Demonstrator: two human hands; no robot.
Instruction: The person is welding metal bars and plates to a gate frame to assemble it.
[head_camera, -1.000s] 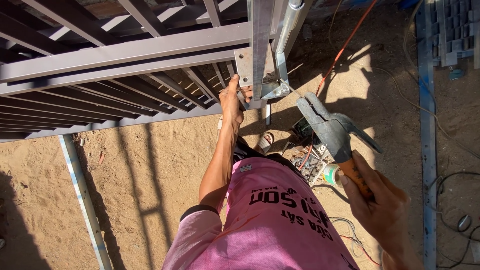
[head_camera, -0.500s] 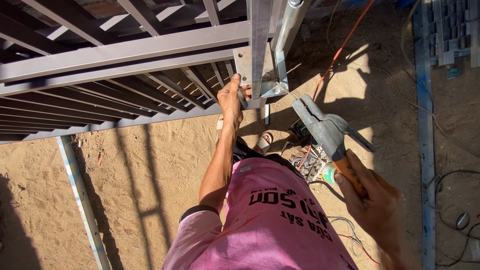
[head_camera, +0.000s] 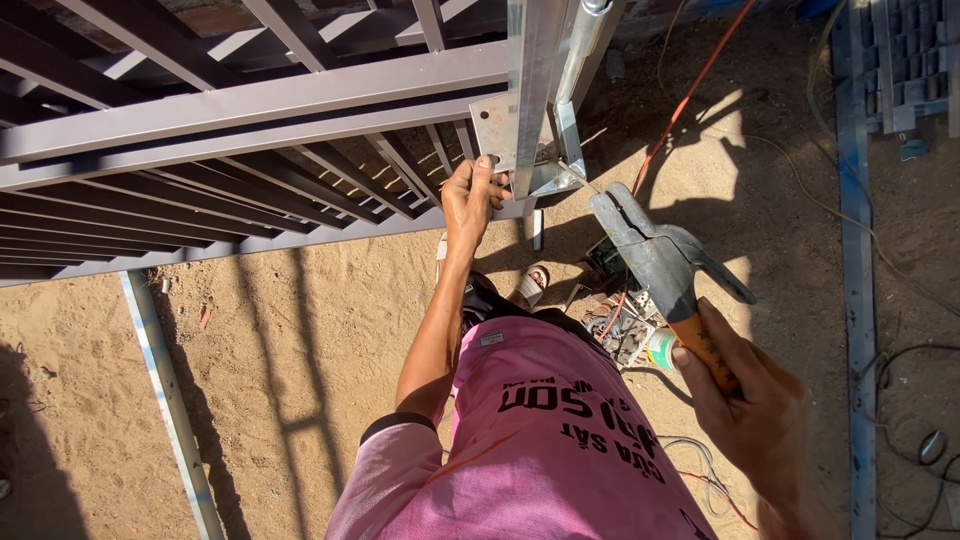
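My left hand reaches forward and presses against a small metal plate on a vertical galvanised post, beside the brown barred metal gate. My right hand grips the orange handle of a grey welding electrode holder, raised at the right, its jaws pointing toward the post's base bracket. The holder's tip stays a short way off the bracket. I wear a pink shirt.
Sandy ground lies below. A pile of small tools and cables sits by my sandalled foot. An orange cable runs to the upper right. A metal bar lies at left, a long blue-grey rail at right.
My right hand has lowered the electrode holder a little and brought its jaws closer to the post's base. My left hand stays on the plate.
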